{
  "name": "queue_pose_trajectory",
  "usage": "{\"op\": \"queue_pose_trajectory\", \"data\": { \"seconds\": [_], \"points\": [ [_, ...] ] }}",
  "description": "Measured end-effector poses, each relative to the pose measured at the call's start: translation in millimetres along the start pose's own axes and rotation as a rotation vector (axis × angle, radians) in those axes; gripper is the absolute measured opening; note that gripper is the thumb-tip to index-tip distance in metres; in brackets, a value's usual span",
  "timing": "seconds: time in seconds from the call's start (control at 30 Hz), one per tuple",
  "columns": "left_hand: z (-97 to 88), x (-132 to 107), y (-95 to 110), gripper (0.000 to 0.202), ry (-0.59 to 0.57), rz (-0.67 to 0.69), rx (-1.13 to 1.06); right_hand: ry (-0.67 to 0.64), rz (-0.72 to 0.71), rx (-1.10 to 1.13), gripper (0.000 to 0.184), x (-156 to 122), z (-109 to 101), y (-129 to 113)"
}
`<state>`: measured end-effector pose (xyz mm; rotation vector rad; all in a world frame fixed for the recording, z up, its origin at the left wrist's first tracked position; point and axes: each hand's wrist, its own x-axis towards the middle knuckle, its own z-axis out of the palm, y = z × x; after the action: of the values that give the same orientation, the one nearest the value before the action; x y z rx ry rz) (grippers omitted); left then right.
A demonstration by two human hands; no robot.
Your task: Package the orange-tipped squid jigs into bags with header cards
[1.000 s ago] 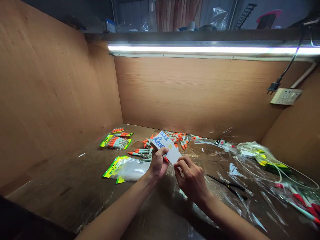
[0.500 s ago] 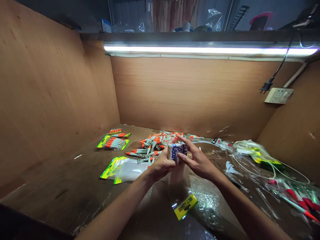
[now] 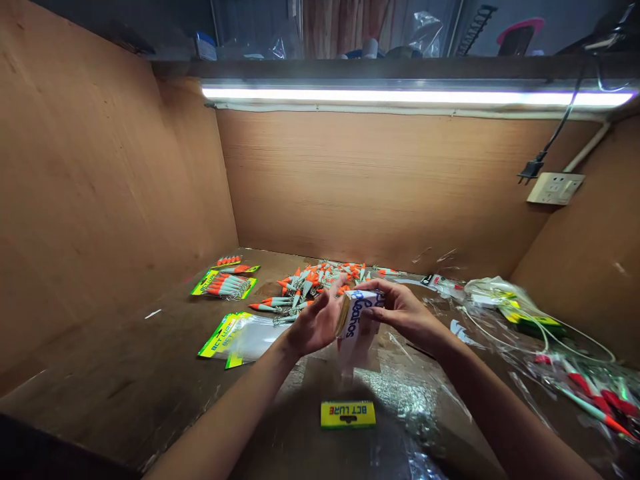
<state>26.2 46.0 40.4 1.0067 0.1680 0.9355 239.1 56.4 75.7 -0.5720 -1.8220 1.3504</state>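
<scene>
A small white block (image 3: pixel 361 313) with blue lettering and a tan edge is tilted above the middle of the table; its kind is unclear. My right hand (image 3: pixel 407 312) grips its right side, with the thumb on the lettered face. At its left edge, my left hand (image 3: pixel 316 323) is open, fingers stretched out; whether it touches the block I cannot tell. A pale see-through strip is below the block. Nearer to me lies a yellow BCT LURE header card (image 3: pixel 347 415), upside down to my view. Behind the hands is a pile of orange-and-white lures (image 3: pixel 310 283).
Clear lure bags (image 3: pixel 257 337) with yellow headers lie left of my left hand. Filled lure packs (image 3: pixel 227 285) sit farther back. At right are a plastic bag (image 3: pixel 495 293), a white cord, plastic scraps and red-and-white lures (image 3: pixel 595 397). Wooden walls enclose the table.
My left hand has let go of the block and opened. The block has tilted in my right hand, showing more lettering. The header card has shifted left and straightened.
</scene>
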Motion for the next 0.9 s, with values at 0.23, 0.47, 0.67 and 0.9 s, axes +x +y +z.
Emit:
{"op": "queue_pose_trajectory", "data": {
  "seconds": [0.23, 0.47, 0.67, 0.9],
  "points": [
    [-5.5, -0.2, -14.6, 0.072, -0.11, -0.204, 0.287, 0.047, 0.02, -0.063, 0.043, -1.5, -0.5, -0.4],
    [12.3, 4.2, -21.4, 0.048, 0.14, -0.135, 0.705, 0.302, -0.121, -0.564, 0.059, -6.2, 27.3, -14.8],
    [5.7, 5.5, -29.4, 0.07, 0.092, -0.048, 0.781, 0.406, -0.223, -0.632, 0.036, -11.1, 29.9, -30.1],
    [-13.6, 4.7, -36.7, 0.085, 0.057, -0.08, 0.569, 0.584, -0.229, -0.559, 0.042, -18.4, -2.2, -49.4]
  ]
}}
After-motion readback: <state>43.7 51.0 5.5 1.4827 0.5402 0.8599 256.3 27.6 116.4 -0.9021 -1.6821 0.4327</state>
